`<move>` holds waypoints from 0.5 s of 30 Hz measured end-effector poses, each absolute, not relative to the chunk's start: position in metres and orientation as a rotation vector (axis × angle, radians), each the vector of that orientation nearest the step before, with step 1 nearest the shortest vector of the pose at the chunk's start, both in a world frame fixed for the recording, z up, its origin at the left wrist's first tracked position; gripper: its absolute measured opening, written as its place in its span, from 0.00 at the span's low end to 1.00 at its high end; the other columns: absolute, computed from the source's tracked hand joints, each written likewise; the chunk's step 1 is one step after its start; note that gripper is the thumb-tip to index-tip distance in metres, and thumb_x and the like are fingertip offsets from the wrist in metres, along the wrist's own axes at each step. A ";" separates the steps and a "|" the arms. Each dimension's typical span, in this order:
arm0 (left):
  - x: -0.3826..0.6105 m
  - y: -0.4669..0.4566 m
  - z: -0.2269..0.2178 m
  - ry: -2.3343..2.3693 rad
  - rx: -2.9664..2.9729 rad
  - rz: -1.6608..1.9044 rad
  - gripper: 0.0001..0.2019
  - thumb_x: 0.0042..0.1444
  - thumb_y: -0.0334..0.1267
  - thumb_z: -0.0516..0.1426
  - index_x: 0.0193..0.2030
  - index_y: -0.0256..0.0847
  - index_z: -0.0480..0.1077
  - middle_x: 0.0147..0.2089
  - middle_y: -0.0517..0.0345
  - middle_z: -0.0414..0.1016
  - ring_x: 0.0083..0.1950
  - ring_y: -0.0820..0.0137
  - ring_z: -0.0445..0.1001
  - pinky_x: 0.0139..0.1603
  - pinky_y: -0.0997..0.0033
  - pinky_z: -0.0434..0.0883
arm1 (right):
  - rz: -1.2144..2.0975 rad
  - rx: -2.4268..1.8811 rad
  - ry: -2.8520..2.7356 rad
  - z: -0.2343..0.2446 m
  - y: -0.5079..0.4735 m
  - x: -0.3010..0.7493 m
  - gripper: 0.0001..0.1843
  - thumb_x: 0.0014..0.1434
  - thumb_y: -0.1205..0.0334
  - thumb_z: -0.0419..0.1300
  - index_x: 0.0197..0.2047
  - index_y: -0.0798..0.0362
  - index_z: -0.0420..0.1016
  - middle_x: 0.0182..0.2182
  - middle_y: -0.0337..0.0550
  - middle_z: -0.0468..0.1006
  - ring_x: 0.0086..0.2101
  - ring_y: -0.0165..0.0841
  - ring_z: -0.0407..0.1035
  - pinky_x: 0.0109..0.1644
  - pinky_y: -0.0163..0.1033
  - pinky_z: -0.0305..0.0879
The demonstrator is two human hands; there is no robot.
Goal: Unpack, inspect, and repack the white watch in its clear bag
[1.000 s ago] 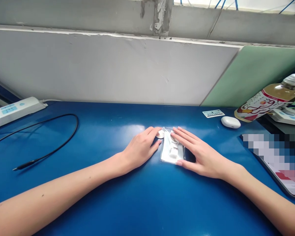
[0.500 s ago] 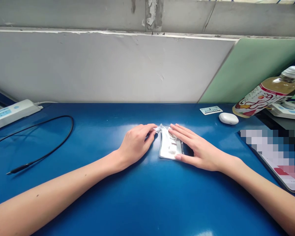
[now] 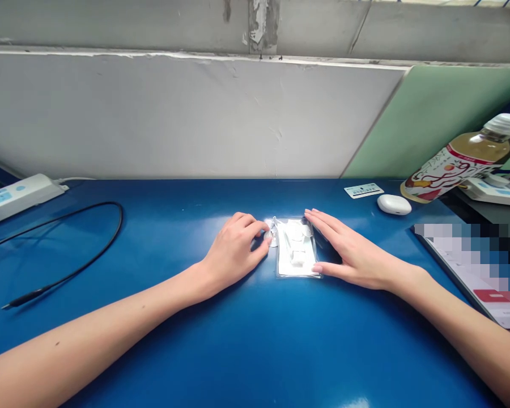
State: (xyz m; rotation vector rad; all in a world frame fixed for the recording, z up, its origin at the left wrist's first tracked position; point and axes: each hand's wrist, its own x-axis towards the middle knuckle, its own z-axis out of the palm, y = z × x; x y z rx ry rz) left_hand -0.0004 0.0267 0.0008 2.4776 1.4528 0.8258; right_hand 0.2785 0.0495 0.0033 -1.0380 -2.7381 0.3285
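Note:
A clear flat pouch [image 3: 285, 264] with white shapes inside lies on the blue table in front of me. At its upper left edge is a small whitish, roundish piece [image 3: 273, 238], whose kind I cannot make out. My left hand [image 3: 238, 249] pinches that piece between thumb and forefinger, the other fingers curled. On the pouch's other side, my right hand [image 3: 348, 249] is open, fingers stretched out along the right edge. Its thumb tip touches the lower right corner. Glare hides the detail of the pouch's contents.
A black cable [image 3: 89, 262] and a white power strip [image 3: 23, 197] lie on the left. To the right are a card [image 3: 364, 191], a white earbud case [image 3: 394, 204], a drink bottle [image 3: 454, 161] and a phone-like device [image 3: 454, 272] with its screen blurred. A wall panel [image 3: 174, 119] stands behind.
My right hand has shifted right, off the pouch's face to its edge, uncovering the contents. My left fingers have moved slightly, and more of the whitish piece shows lying flat.

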 end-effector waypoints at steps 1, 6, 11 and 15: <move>0.000 0.026 0.001 1.466 2.477 0.805 0.07 0.63 0.35 0.57 0.43 0.38 0.76 0.38 0.51 0.77 0.45 0.59 0.72 0.47 0.58 0.73 | 0.323 -1.039 -2.747 0.003 0.050 0.279 0.48 0.64 0.41 0.56 0.75 0.59 0.41 0.72 0.64 0.51 0.70 0.52 0.46 0.69 0.61 0.55; 0.000 0.025 0.002 1.478 2.435 0.829 0.14 0.64 0.40 0.56 0.52 0.36 0.72 0.49 0.46 0.75 0.51 0.58 0.72 0.54 0.55 0.72 | 0.319 -1.051 -2.748 0.002 0.051 0.280 0.50 0.63 0.40 0.56 0.75 0.58 0.40 0.72 0.64 0.51 0.70 0.53 0.48 0.68 0.62 0.56; 0.000 0.024 0.004 1.249 2.489 0.665 0.42 0.58 0.55 0.61 0.71 0.31 0.53 0.72 0.35 0.55 0.73 0.50 0.55 0.71 0.49 0.60 | 0.359 -1.050 -2.753 0.004 0.052 0.282 0.54 0.60 0.37 0.59 0.76 0.57 0.38 0.73 0.62 0.47 0.70 0.53 0.46 0.69 0.60 0.55; 0.000 0.025 0.006 1.196 2.515 0.490 0.51 0.53 0.63 0.62 0.73 0.32 0.49 0.74 0.36 0.52 0.75 0.47 0.49 0.72 0.44 0.56 | 0.383 -1.053 -2.732 0.004 0.053 0.282 0.55 0.59 0.36 0.60 0.75 0.57 0.40 0.73 0.63 0.47 0.70 0.53 0.45 0.70 0.60 0.54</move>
